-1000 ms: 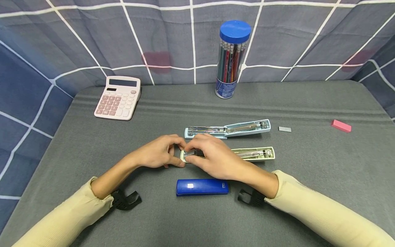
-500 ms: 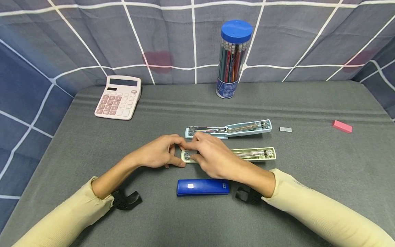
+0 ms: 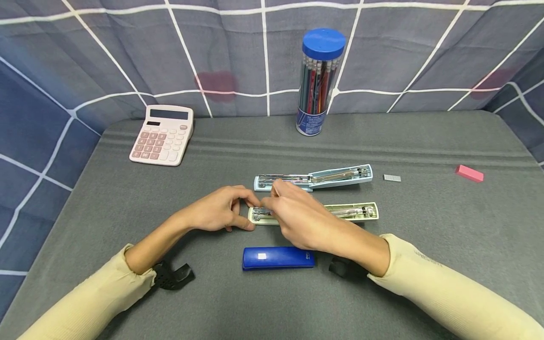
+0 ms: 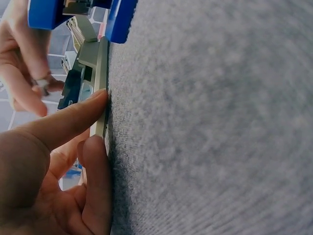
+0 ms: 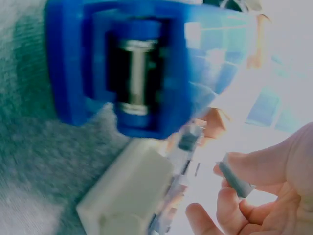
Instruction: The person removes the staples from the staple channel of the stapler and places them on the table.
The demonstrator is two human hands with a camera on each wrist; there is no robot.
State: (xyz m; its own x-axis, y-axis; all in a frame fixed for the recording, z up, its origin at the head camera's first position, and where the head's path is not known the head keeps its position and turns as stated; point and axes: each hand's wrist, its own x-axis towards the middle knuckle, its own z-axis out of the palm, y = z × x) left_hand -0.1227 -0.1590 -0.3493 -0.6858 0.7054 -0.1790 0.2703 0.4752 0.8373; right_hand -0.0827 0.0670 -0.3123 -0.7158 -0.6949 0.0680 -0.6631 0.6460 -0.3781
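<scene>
An opened-out pale green stapler (image 3: 352, 212) lies flat on the grey table, its metal channel showing. My left hand (image 3: 218, 210) grips its left end between thumb and fingers. Above its channel, my right hand (image 3: 303, 217) pinches a short grey staple strip (image 5: 234, 178) between thumb and fingertips, best seen in the right wrist view. The head view hides that strip behind the fingers. Nearer my body lies a closed dark blue stapler (image 3: 278, 258), large in the right wrist view. An opened-out light blue stapler (image 3: 342, 176) lies just beyond the green one.
Right of the light blue stapler lies another staple strip (image 3: 392, 178), with a pink eraser (image 3: 469, 173) farther right. At the back stand a tube of pencils (image 3: 316, 87) with a blue lid and, to the left, a pink calculator (image 3: 161, 134). A checked cloth (image 3: 238, 47) hangs behind.
My right hand has lifted back and shifted slightly right from the green stapler's left end, uncovering more of its metal channel. My left hand keeps its hold.
</scene>
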